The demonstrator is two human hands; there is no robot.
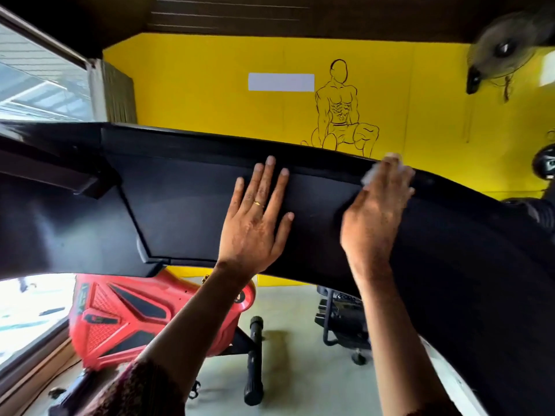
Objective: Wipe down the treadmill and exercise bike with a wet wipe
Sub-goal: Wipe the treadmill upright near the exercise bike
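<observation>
White and crumpled, the wet wipe [371, 175] shows under the fingers [390, 168] of the right hand [375, 214], which press it against the upper rim of the black treadmill console [180, 205]. This hand is blurred, so it cannot be told if the fingers curl around the wipe or only lie flat over it. The left hand [255, 226] rests just beside it on the middle panel, with its fingers [264, 181] straight, spread, and gripping nothing. The console runs as one long arc from left to right, so the next stroke probably must follow this long axis. The right hand is nearer to the right end, and the wide left part lies past the left hand. The red exercise bike [120, 319] stands below and beyond the console, toward the left arm and well apart from the wipe. No pack of wipes is in view.
</observation>
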